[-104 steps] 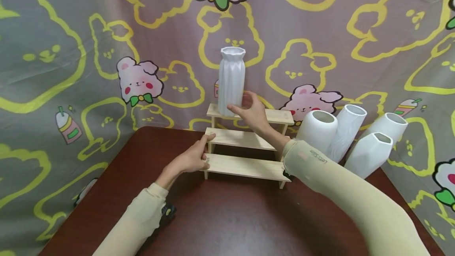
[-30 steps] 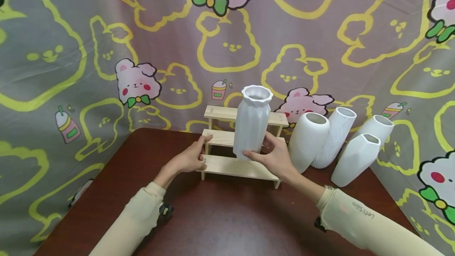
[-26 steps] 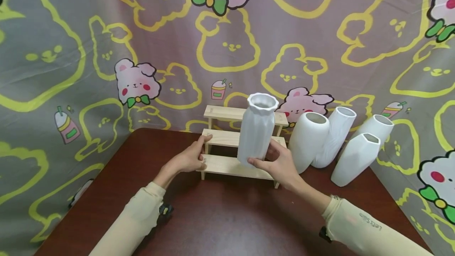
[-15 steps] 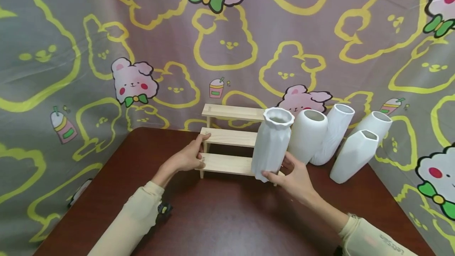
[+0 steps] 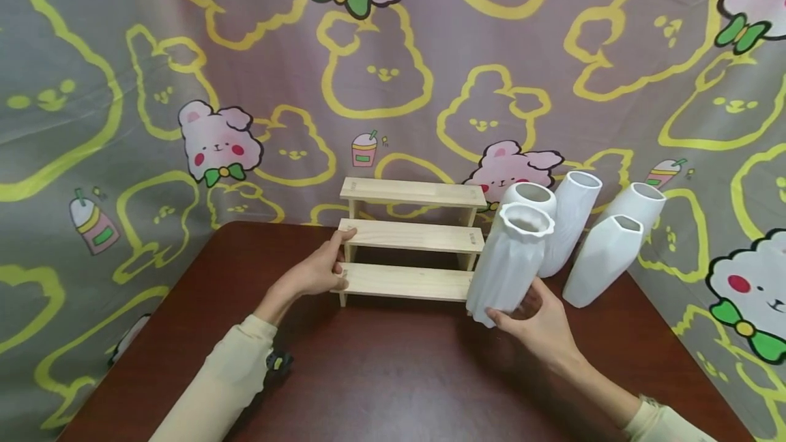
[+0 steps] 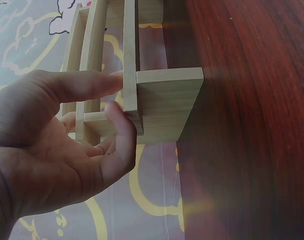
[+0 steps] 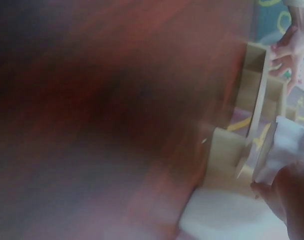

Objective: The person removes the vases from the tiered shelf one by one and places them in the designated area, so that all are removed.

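Note:
A tall white fluted vase (image 5: 506, 268) with a scalloped rim is held in the air by my right hand (image 5: 543, 326), near the right end of a three-step wooden display stand (image 5: 405, 282). Thumb and fingers grip it low down, and its top leans right. In the right wrist view the vase's base (image 7: 284, 150) shows blurred, off the tabletop. At the stand's left end, my left hand (image 5: 310, 273) grips the steps. The left wrist view shows that hand (image 6: 57, 135) with its thumb and a curled finger on the edge of the front step (image 6: 131, 65).
Behind the held vase stands a rounded white vase (image 5: 531, 193), partly hidden. Several more stand to its right: a slim vase (image 5: 571, 217), a faceted vase (image 5: 604, 261) and another vase (image 5: 641, 207) behind. A patterned curtain (image 5: 393, 87) backs the dark red-brown table (image 5: 381, 374).
My right hand has lifted the fluted vase off the stand's top step and carried it down and right, past the stand's right end. My left hand has stayed on the stand.

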The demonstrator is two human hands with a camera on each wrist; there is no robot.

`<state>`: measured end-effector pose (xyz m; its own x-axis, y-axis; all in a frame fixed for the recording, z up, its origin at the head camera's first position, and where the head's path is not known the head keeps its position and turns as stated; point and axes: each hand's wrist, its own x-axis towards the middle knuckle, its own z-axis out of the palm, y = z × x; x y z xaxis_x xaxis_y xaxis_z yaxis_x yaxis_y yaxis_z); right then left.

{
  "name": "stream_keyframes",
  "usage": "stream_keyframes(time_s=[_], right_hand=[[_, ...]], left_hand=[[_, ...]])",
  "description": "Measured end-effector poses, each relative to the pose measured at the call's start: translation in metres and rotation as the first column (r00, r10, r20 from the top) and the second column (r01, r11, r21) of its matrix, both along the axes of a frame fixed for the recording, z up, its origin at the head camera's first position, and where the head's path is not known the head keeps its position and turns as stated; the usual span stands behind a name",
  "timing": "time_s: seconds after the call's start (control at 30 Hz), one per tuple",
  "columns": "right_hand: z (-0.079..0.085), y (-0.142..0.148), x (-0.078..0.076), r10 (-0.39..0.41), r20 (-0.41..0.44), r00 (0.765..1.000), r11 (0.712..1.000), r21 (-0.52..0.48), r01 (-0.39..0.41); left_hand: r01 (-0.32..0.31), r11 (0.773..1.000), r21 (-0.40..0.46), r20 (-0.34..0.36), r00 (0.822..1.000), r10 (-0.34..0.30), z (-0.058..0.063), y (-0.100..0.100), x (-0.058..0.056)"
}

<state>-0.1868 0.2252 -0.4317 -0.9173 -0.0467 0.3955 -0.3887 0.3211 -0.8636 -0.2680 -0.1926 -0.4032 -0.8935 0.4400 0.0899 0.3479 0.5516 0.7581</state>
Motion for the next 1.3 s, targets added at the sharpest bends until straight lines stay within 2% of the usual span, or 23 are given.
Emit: stream_keyframes(time_s=[0.2,0.43,0.63,0.87,0.97,1.17,1.3], right_hand=[[-0.008,0.026,0.002,-0.116,0.017,0.993,0.992,0.05,0.115],[-0.01,0.051,0.003,-0.204,0.009,0.979,0.974,0.104,0.202],[-0.018,0.065,-0.002,-0.257,0.027,0.966,0.959,0.126,0.252],[-0.026,0.07,-0.003,-0.355,0.075,0.932,0.926,0.164,0.34],[-0.028,0.069,-0.006,-0.371,0.083,0.925,0.922,0.148,0.357],[-0.032,0.068,-0.011,-0.37,0.055,0.928,0.926,0.1,0.363],[-0.033,0.071,-0.012,-0.4,0.056,0.915,0.911,0.13,0.391]], left_hand=[[0.005,1.0,0.005,0.008,1.0,-0.005,-0.002,0.0,0.0],[0.003,1.0,0.016,0.008,1.0,-0.003,0.002,-0.001,0.0],[0.002,1.0,0.009,0.0,1.0,-0.002,0.004,-0.002,-0.001],[0.012,1.0,0.013,0.011,1.0,-0.012,-0.002,-0.002,-0.002],[0.009,1.0,0.014,0.014,1.0,-0.009,-0.003,-0.002,-0.002],[0.009,1.0,0.014,0.015,1.0,-0.009,0.0,-0.001,-0.001],[0.01,1.0,0.005,0.021,1.0,-0.01,0.001,-0.001,-0.001]])
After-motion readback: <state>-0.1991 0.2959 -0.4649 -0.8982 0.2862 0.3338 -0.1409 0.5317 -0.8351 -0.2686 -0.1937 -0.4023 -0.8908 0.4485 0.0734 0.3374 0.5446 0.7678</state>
